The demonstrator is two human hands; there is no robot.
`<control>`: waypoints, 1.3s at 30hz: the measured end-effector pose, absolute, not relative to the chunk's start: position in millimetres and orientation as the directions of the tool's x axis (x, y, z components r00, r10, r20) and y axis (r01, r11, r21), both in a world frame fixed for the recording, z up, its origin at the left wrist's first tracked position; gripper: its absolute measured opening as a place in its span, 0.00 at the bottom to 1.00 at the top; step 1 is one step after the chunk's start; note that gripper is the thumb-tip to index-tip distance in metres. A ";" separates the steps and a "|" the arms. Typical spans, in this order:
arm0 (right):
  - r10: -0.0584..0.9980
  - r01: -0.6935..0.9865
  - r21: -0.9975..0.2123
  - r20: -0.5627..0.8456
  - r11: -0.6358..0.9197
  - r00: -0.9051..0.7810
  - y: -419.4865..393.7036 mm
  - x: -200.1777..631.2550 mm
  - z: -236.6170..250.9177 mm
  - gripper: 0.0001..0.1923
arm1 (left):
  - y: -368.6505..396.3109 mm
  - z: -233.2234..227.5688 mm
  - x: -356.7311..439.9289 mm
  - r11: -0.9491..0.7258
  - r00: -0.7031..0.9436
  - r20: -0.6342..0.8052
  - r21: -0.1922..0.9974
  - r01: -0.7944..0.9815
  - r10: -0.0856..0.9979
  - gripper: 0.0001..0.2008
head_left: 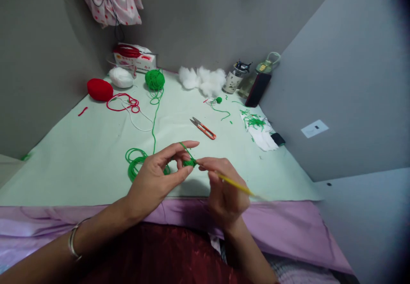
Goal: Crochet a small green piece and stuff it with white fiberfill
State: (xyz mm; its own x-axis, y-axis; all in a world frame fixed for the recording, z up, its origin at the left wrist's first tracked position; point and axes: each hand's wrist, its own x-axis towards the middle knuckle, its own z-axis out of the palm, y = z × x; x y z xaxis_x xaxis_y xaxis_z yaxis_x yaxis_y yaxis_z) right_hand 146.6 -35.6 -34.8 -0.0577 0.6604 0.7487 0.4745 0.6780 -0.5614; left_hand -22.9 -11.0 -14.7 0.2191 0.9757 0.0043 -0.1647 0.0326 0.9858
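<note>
Between the thumb and fingers of my left hand (pixel 162 168) is a small green crochet piece (pixel 188 163). A green strand runs from it up over my raised left index finger. My right hand (pixel 227 190) grips a yellow crochet hook (pixel 235 183), its tip end at the piece's right edge. The hook's far end is blurred. Loose green yarn (pixel 136 164) lies in loops behind my left hand, partly hidden by it. A strand leads from the green yarn ball (pixel 155 80) at the back towards these loops.
Orange-handled thread snips (pixel 203 128) lie beyond my hands. Red yarn (pixel 100 89) and white yarn (pixel 121 77) sit back left. White stuffing (pixel 202 80), a pen cup (pixel 233 78), a bottle (pixel 267 64) and a dark phone (pixel 258 90) line the back. Green scraps (pixel 254 121) lie on white paper at right.
</note>
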 end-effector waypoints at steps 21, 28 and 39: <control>0.541 0.612 -0.382 0.836 0.692 -0.089 -29.3 140.1 -48.1 0.18 | -5.3 -19.3 -15.1 0.290 0.335 -0.133 0.828 -0.480 0.933 0.22; 0.691 0.254 -0.707 0.704 0.660 0.162 -25.3 147.1 -43.5 0.13 | -0.3 -16.6 -17.7 0.515 0.472 -0.267 0.668 -0.538 0.840 0.19; 0.898 -0.185 -0.880 0.420 0.438 0.133 -21.3 142.4 -40.3 0.09 | -8.5 -19.7 -15.4 0.300 0.419 -0.106 0.852 -0.428 0.902 0.21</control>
